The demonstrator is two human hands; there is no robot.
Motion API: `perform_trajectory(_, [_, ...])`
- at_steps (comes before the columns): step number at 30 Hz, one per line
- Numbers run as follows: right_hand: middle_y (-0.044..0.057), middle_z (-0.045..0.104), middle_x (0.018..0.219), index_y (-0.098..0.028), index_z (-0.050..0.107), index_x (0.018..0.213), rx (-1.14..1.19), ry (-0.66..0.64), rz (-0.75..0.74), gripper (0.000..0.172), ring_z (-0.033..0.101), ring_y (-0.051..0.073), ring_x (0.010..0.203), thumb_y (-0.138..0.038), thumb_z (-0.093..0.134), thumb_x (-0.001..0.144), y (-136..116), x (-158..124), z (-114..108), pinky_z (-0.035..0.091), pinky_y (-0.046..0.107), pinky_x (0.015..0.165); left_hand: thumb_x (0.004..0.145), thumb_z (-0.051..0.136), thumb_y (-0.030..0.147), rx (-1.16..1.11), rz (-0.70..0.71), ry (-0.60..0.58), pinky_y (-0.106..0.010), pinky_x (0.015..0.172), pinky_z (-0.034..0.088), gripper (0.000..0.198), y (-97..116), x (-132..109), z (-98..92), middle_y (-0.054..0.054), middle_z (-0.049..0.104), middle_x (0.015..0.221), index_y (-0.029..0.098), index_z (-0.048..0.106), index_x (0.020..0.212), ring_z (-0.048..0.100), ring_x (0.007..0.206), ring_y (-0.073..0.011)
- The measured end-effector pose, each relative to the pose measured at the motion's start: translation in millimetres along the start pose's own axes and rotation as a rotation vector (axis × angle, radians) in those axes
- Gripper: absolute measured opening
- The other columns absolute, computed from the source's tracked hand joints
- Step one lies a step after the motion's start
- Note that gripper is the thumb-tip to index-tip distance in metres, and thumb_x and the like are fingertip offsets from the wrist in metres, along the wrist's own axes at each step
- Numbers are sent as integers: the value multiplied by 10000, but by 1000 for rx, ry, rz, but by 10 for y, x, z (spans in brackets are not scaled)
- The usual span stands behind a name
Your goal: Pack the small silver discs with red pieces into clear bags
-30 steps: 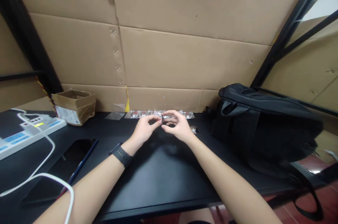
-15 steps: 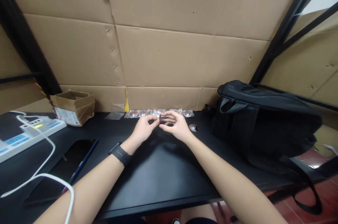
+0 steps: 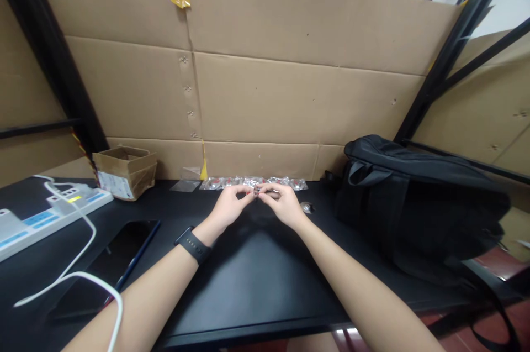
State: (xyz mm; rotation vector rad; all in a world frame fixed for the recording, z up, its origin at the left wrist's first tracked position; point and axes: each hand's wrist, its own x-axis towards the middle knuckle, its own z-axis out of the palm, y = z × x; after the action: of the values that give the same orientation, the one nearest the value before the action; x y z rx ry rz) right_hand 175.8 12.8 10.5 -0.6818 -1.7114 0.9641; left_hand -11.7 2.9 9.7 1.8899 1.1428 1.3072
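Both hands meet over the black table, their fingertips pinched on a small, shiny dark metal part (image 3: 255, 192) with a bit of red beside it. Its exact shape is mostly hidden by the fingers. My left hand (image 3: 230, 205), with a black watch on the wrist, grips it from the left with thumb and forefinger. From the right, my right hand (image 3: 284, 204) closes its thumb and fingers on the same part. A round metal disc (image 3: 307, 207) lies just right of my right hand. Behind the hands runs a row of clear plastic packets (image 3: 223, 182) holding metal pieces with red spots.
A black bag (image 3: 426, 203) takes up the right side. On the left are an open cardboard box (image 3: 126, 171), a white power strip (image 3: 53, 220) with white cables, and a dark tablet-like device (image 3: 111, 263). A cardboard wall (image 3: 290, 98) stands behind the table (image 3: 248, 291).
The view has shifted slightly, so things sit a little lower and further right. The right-hand fingers have drawn in closer around the small metal part, which both hands still hold.
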Motion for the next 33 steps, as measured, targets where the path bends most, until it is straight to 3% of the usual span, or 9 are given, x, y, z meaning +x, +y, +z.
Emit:
perform_trajectory(4, [92,675,1160,-193,643,855,-222,-44,-61,133,693,221,990,-321,629,889,-11,-2,-19,585,350,800,876,631,409,43,38,-47,-330,909,484,247,-40,18,-12,-41,762,955,188,741,879,679,950,-235])
perform_trajectory(8, [113,570,1273,-196,625,865,-439,-90,-129,86,609,229,1116,-251,580,912,3,-4,-64,559,317,747,982,439,450,30,57,-56,-323,890,490,350,-61,21,-34,-44,733,974,198,681,992,666,934,-207])
perform_trajectory(12, [110,526,1303,-205,598,899,-519,-141,-183,53,538,241,1224,-199,552,923,32,-20,-85,519,388,907,904,586,455,187,103,-108,-353,980,458,330,-38,-51,-29,-30,701,1164,263,631,1168,646,1065,-225])
perform_trajectory(17, [109,514,1309,-206,572,905,-611,-156,-229,46,467,245,1300,-172,545,922,25,-41,-70,367,465,1109,856,643,395,500,154,-103,-455,1043,375,508,-10,-131,-1,-41,604,1370,336,530,1348,557,1234,-286])
perform_trajectory(22, [111,473,1377,-205,567,915,-690,-148,-232,58,411,258,1333,-158,534,919,-13,-49,-86,333,489,1129,861,630,473,675,118,-150,-491,998,364,358,-27,-126,1,-34,640,1291,349,648,1196,559,1184,-306])
perform_trajectory(26, [112,475,1378,-205,567,917,-705,-149,-216,65,405,257,1332,-153,529,917,-11,-43,-106,336,485,1125,879,553,607,716,78,-210,-499,994,361,391,-56,-121,-2,-39,647,1267,350,689,1142,538,1193,-317])
perform_trajectory(31, [122,491,1343,-195,583,882,-739,-191,-168,64,409,266,1334,-148,546,903,108,-29,-142,335,481,1119,978,381,482,839,9,-138,-511,1038,327,382,-163,-31,-278,-44,612,1357,354,663,1201,487,1281,-313])
perform_trajectory(33, [119,502,1322,-192,591,850,-767,-205,-156,70,416,271,1326,-140,564,888,168,-27,-158,348,473,1108,918,489,427,939,-63,-99,-502,1021,342,319,-236,17,-464,-67,642,1315,317,686,1143,511,1256,-322])
